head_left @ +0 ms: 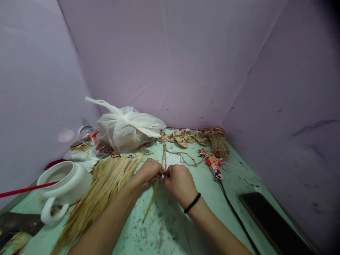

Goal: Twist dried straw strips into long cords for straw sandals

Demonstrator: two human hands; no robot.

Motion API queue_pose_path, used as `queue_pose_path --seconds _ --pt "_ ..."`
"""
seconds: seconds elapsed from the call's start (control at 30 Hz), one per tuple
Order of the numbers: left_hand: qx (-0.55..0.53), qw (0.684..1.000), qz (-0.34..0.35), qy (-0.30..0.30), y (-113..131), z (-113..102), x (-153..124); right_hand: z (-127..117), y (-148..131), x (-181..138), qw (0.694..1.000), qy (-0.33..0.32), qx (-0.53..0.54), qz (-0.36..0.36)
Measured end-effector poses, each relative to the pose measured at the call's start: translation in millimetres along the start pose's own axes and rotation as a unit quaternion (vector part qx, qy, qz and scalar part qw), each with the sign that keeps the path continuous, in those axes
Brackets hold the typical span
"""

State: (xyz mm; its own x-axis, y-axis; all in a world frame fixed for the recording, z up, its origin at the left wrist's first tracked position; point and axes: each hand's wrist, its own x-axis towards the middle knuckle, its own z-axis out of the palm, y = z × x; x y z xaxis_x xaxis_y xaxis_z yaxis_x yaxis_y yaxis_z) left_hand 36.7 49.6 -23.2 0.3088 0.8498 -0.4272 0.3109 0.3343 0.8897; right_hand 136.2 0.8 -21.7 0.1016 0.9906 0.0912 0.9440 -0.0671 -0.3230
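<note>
My left hand (148,173) and my right hand (179,183) meet at the middle of a green table (170,230), both closed in a pinch on a thin straw strand (152,200). The strand's loose end trails down toward me between my wrists. From the pinch a twisted straw cord (165,156) runs away from me toward the back wall. My right wrist wears a black band. A bundle of flat straw strips (102,193) lies just left of my left forearm.
A white ceramic pot (65,186) with a red stick stands at left. A knotted white plastic bag (127,127) sits behind. Several small woven straw sandals (196,136) line the back wall. A black cable (233,212) and a dark phone (271,221) lie at right.
</note>
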Motion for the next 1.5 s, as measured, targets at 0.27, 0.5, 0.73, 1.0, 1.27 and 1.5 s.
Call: queue_pose_path --seconds 0.27,0.5,0.73,1.0,1.27,1.5 --pt "0.052 0.998 0.011 -0.031 -1.5 -9.6 5.9 -16.5 6.1 3.3 0.99 -0.085 0.11 -0.017" --pt "0.078 0.995 -0.011 -0.056 1.4 -17.6 2.2 -2.4 23.1 22.6 0.801 -0.187 0.551 0.143" --pt "0.115 0.989 0.045 -0.083 -7.5 -14.7 6.1 15.5 17.9 19.2 0.765 -0.267 0.574 0.119" --pt "0.266 0.953 0.113 -0.087 -13.6 -22.5 14.7 32.2 29.8 26.5 0.881 -0.191 0.43 0.053" --pt "0.281 0.948 0.134 -0.071 -10.1 -22.1 11.2 35.7 29.3 22.8 0.847 -0.168 0.499 0.071" --pt "0.389 0.916 0.097 0.028 0.0 -21.6 -0.3 31.2 17.4 18.5 0.789 -0.155 0.578 0.142"
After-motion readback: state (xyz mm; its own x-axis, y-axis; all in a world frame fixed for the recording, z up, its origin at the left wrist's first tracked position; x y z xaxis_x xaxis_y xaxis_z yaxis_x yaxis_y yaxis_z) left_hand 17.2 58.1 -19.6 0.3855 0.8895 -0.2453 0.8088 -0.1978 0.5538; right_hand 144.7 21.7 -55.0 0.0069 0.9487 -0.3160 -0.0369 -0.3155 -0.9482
